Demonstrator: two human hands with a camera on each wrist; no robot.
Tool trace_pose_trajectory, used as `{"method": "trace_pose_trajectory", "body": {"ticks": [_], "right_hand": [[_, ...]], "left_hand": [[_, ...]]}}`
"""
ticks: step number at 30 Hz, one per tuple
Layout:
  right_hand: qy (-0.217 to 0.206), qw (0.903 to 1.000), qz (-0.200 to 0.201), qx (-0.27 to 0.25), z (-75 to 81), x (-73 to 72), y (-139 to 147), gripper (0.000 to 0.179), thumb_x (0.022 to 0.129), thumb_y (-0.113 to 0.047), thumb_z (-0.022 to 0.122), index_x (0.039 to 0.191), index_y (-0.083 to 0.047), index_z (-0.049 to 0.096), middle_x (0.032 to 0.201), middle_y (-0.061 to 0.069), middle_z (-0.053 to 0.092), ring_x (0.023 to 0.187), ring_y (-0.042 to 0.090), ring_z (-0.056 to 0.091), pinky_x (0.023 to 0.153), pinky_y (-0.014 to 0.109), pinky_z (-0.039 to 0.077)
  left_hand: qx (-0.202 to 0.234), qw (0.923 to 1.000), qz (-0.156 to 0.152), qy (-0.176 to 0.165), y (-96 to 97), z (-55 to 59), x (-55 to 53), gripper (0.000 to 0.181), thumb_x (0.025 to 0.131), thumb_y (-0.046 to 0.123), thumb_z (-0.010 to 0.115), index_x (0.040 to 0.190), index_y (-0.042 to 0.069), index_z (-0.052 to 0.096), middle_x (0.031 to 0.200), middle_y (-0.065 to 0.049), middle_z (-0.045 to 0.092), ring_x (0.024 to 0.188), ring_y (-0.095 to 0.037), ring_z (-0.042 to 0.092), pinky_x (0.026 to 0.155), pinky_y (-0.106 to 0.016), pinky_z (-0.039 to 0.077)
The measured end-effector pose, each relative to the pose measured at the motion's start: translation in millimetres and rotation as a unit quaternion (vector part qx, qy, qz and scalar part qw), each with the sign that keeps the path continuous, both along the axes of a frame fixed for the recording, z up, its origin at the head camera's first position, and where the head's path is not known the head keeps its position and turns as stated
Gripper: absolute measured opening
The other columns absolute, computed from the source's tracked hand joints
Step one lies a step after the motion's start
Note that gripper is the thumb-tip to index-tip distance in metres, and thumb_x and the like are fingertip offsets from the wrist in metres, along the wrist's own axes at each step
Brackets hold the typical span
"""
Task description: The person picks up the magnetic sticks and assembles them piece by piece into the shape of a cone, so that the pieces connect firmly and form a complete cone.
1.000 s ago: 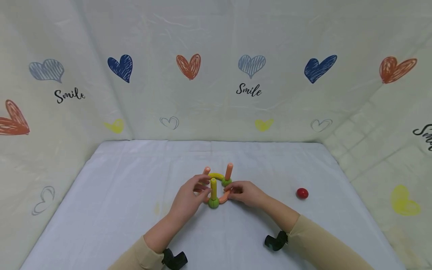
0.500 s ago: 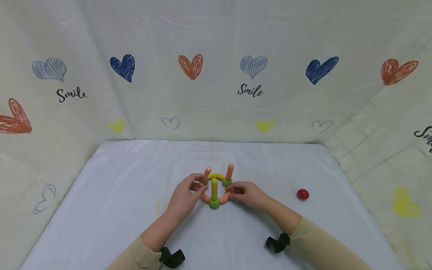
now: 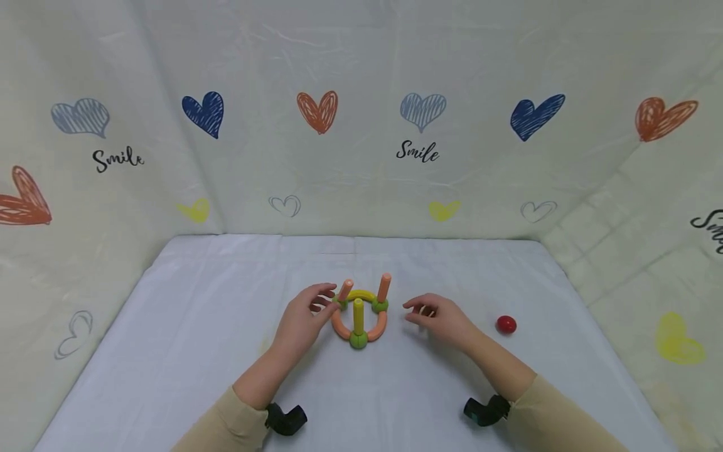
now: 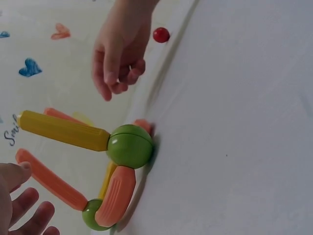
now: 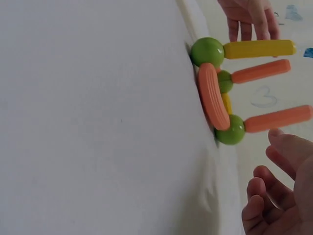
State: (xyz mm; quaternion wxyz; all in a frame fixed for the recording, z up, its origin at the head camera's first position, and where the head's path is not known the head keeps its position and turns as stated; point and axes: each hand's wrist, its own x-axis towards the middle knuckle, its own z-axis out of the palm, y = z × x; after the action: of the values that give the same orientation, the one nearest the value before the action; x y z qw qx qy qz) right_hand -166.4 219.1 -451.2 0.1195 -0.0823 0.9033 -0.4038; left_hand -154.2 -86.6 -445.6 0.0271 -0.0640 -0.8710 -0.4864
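Note:
A ring-shaped build of toy rods and green balls stands on the table in the head view. Curved orange rods [image 3: 341, 325] form its front and sides, and a curved yellow rod [image 3: 361, 294] its back. Each green ball [image 3: 358, 339] carries a straight rod: a yellow rod [image 3: 358, 317] in front, a leaning orange rod [image 3: 345, 290] back left, an orange rod [image 3: 384, 287] back right. My left hand [image 3: 302, 317] is beside the leaning rod, fingers loosely bent; its thumb overlaps that rod's tip in the left wrist view. My right hand [image 3: 443, 319] hovers right of the ring, holding nothing.
A red ball [image 3: 506, 324] lies on the white-covered table [image 3: 226, 301], to the right of my right hand. A pale curtain [image 3: 361, 182] printed with hearts stands behind the table and along its sides. Both wrists carry black camera mounts [image 3: 287, 419].
My right hand has let go of the ring's right curved orange rod and drawn away to the right. My left hand has shifted slightly left, away from the front yellow rod. The build stays put.

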Motion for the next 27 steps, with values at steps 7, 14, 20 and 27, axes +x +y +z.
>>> {"method": "trace_pose_trajectory", "body": {"ticks": [7, 14, 20, 27], "right_hand": [[0.022, 0.9993, -0.017, 0.025, 11.6, 3.3, 44, 0.032, 0.091, -0.031, 0.074, 0.118, -0.014, 0.071, 0.097, 0.000, 0.063, 0.087, 0.020, 0.057, 0.070, 0.030, 0.049], [0.051, 0.9962, -0.032, 0.063, 21.5, 13.9, 90, 0.037, 0.092, -0.036, 0.071, 0.119, -0.010, 0.070, 0.101, 0.002, 0.063, 0.089, 0.019, 0.055, 0.066, 0.029, 0.048], [0.036, 0.9937, -0.056, 0.090, 27.3, 25.7, 125, 0.043, 0.093, -0.038, 0.070, 0.124, -0.008, 0.067, 0.099, 0.005, 0.064, 0.084, 0.020, 0.057, 0.063, 0.028, 0.048], [0.040, 0.9873, -0.079, 0.132, 27.7, 30.6, 153, 0.052, 0.094, -0.046, 0.065, 0.128, -0.006, 0.064, 0.108, 0.008, 0.063, 0.093, 0.023, 0.055, 0.063, 0.029, 0.048]], "left_hand": [[0.005, 0.9999, -0.006, 0.007, -1.8, -3.1, -5.7, 0.040, 0.091, 0.025, 0.074, 0.130, 0.021, 0.065, 0.115, 0.006, 0.065, 0.099, -0.012, 0.062, 0.087, -0.036, 0.052], [0.008, 0.9998, -0.007, 0.015, -2.2, -6.0, -10.6, 0.039, 0.092, 0.029, 0.073, 0.129, 0.027, 0.065, 0.116, 0.006, 0.066, 0.101, -0.010, 0.061, 0.088, -0.037, 0.052], [0.004, 0.9999, -0.008, 0.014, -1.3, -5.5, -13.5, 0.042, 0.091, 0.035, 0.073, 0.131, 0.026, 0.065, 0.121, -0.001, 0.066, 0.104, -0.012, 0.061, 0.089, -0.037, 0.051], [-0.006, 1.0000, -0.003, 0.006, -0.1, -5.0, -16.8, 0.046, 0.091, 0.039, 0.072, 0.134, 0.025, 0.063, 0.123, 0.003, 0.064, 0.109, -0.014, 0.060, 0.090, -0.037, 0.050]]}}
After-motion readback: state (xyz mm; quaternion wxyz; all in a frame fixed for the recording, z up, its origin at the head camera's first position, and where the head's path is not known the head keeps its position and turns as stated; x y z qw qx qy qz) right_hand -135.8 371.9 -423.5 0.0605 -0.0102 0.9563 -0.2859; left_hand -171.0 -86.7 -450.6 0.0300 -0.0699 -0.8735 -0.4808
